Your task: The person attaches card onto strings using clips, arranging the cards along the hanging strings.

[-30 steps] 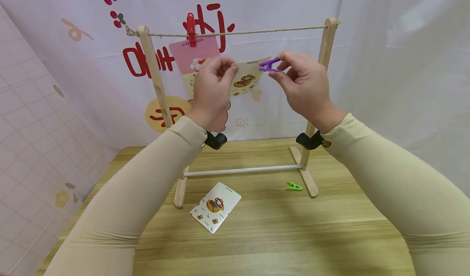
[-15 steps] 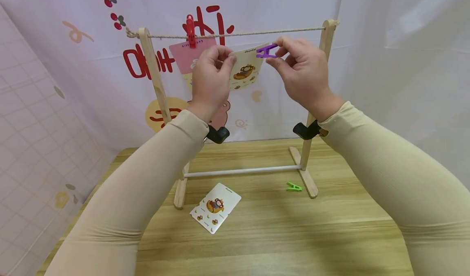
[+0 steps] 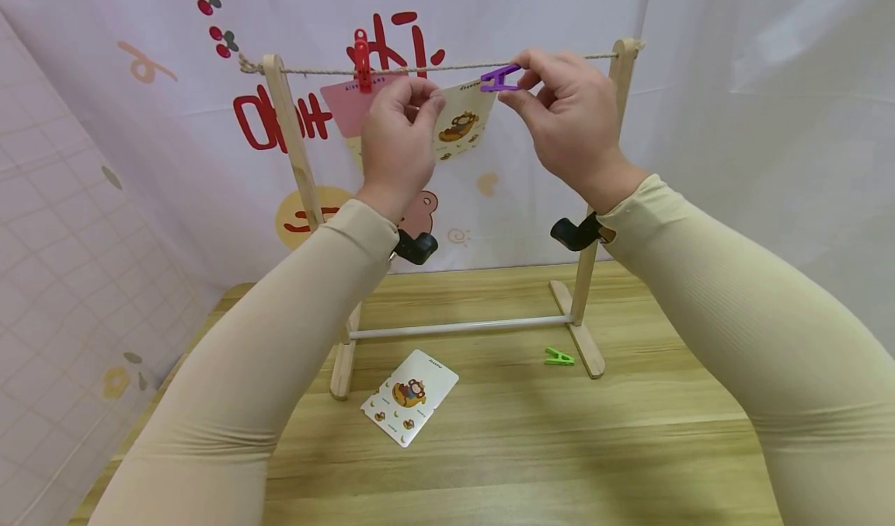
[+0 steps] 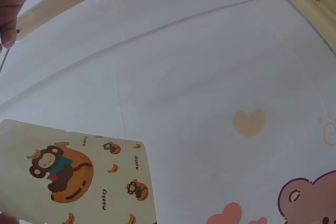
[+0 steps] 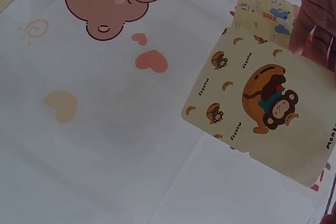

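Your left grip pinches card, right grip purple clip; level card's top edge with rope first.

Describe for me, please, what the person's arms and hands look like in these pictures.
The left sleeve and right sleeve are plain, pale beige and close-fitting, with some creases. The left hand and right hand wear no gloves. A black, bent piece juts out at each wrist.
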`<state>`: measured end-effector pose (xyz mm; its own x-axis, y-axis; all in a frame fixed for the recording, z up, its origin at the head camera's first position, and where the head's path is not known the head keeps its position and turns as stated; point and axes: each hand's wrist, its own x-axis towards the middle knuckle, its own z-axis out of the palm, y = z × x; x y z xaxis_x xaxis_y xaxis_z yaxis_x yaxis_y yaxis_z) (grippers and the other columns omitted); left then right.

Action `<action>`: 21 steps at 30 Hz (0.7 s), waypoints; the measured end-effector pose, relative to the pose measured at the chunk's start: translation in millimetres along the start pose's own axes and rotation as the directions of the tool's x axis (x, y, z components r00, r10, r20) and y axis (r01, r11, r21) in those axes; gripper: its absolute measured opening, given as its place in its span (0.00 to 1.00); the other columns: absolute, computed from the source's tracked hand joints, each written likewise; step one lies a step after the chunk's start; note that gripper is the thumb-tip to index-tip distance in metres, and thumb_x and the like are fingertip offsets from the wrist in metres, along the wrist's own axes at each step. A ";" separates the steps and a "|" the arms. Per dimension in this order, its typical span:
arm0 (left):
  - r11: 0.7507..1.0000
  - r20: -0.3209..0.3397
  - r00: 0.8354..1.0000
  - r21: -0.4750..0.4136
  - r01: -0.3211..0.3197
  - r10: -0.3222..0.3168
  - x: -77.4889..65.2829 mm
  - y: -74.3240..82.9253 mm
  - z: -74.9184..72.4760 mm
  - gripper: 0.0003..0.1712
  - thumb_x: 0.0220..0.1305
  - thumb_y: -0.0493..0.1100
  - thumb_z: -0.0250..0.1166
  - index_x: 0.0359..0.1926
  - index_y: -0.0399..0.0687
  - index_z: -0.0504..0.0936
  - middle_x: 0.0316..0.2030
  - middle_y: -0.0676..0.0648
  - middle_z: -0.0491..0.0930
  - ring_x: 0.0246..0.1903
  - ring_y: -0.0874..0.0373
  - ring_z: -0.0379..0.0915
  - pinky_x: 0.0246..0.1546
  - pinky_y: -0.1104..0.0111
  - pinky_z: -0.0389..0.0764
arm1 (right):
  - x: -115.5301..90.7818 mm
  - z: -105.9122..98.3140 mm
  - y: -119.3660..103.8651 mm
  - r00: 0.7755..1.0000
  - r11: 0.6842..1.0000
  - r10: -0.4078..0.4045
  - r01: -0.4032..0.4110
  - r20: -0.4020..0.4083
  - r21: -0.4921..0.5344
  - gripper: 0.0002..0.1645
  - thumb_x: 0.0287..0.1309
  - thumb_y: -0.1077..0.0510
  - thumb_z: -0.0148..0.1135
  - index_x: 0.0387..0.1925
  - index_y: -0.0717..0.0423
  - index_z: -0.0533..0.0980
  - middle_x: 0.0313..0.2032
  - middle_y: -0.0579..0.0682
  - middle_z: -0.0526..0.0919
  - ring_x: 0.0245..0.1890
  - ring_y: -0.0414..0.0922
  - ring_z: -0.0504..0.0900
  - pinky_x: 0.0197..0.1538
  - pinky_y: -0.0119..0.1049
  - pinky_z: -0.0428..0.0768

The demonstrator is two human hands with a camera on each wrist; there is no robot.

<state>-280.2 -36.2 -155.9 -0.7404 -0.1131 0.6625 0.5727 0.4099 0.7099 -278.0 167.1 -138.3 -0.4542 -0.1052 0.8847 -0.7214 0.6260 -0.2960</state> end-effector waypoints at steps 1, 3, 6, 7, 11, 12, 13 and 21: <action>1.000 -0.002 1.000 0.000 0.004 -0.004 0.5 0.1 0.1 0.11 0.77 0.47 0.64 0.52 0.47 0.85 0.47 0.50 0.80 0.42 0.62 0.73 0.44 0.74 0.77 | 1.0 0.4 -0.2 1.000 1.000 0.005 -0.005 0.005 -0.002 0.15 0.66 0.49 0.73 0.47 0.53 0.88 0.36 0.48 0.85 0.28 0.29 0.74 0.38 0.23 0.71; 1.000 -0.007 1.000 -0.003 0.008 -0.008 1.7 0.1 0.2 0.11 0.77 0.47 0.64 0.51 0.47 0.85 0.47 0.51 0.80 0.42 0.62 0.73 0.44 0.74 0.77 | 3.3 1.4 -0.8 1.000 1.000 0.009 -0.009 0.015 -0.005 0.16 0.66 0.47 0.72 0.48 0.52 0.88 0.37 0.48 0.86 0.28 0.30 0.74 0.37 0.24 0.71; 1.000 -0.013 1.000 -0.011 0.010 -0.010 4.1 -0.2 0.4 0.11 0.76 0.47 0.65 0.51 0.47 0.86 0.45 0.52 0.79 0.41 0.62 0.73 0.44 0.73 0.76 | 6.9 3.3 -1.8 1.000 1.000 0.009 -0.008 0.022 -0.018 0.17 0.67 0.46 0.71 0.48 0.52 0.88 0.37 0.48 0.86 0.28 0.31 0.73 0.37 0.24 0.71; 1.000 -0.016 1.000 -0.012 0.009 -0.009 5.1 -0.5 0.3 0.11 0.76 0.47 0.65 0.51 0.48 0.86 0.45 0.52 0.79 0.41 0.62 0.73 0.44 0.74 0.76 | 8.0 4.0 -2.4 1.000 1.000 0.016 -0.015 0.026 -0.021 0.17 0.67 0.45 0.71 0.48 0.51 0.88 0.37 0.48 0.86 0.28 0.32 0.73 0.37 0.24 0.70; 1.000 -0.023 1.000 -0.018 0.010 -0.011 8.1 -1.1 0.0 0.11 0.76 0.47 0.65 0.50 0.48 0.86 0.43 0.54 0.78 0.41 0.63 0.73 0.44 0.74 0.76 | 12.2 5.8 -6.3 0.997 0.998 0.053 -0.051 0.052 -0.031 0.17 0.68 0.45 0.69 0.50 0.50 0.87 0.37 0.43 0.83 0.29 0.32 0.73 0.38 0.25 0.70; 1.000 -0.024 1.000 -0.020 0.010 -0.011 8.6 -1.1 0.0 0.11 0.76 0.47 0.65 0.50 0.47 0.86 0.43 0.54 0.78 0.41 0.63 0.73 0.44 0.74 0.76 | 13.1 6.1 -7.2 0.996 0.998 0.060 -0.058 0.060 -0.031 0.17 0.68 0.45 0.69 0.50 0.50 0.87 0.37 0.42 0.82 0.30 0.33 0.73 0.38 0.26 0.70; 1.000 -0.025 1.000 -0.021 0.010 -0.011 8.9 -1.2 -0.2 0.11 0.76 0.47 0.65 0.50 0.47 0.86 0.43 0.54 0.78 0.41 0.63 0.73 0.44 0.74 0.76 | 13.8 6.4 -7.9 0.996 0.998 0.062 -0.060 0.065 -0.031 0.17 0.69 0.45 0.69 0.50 0.50 0.86 0.37 0.42 0.81 0.30 0.33 0.73 0.39 0.26 0.69; 0.999 -0.027 0.999 -0.040 0.022 -0.023 10.3 -2.9 -0.2 0.10 0.76 0.47 0.65 0.50 0.48 0.86 0.45 0.54 0.79 0.42 0.63 0.73 0.46 0.74 0.77 | 18.5 10.7 -8.7 0.998 0.998 0.024 -0.021 0.065 -0.051 0.18 0.70 0.46 0.67 0.51 0.54 0.86 0.36 0.44 0.81 0.30 0.32 0.70 0.38 0.25 0.69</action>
<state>-289.4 -38.8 -151.1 -0.7440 -0.1467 0.6519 0.5696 0.3707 0.7336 -285.6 151.5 -123.3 -0.5047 -0.1398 0.8519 -0.6839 0.6670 -0.2957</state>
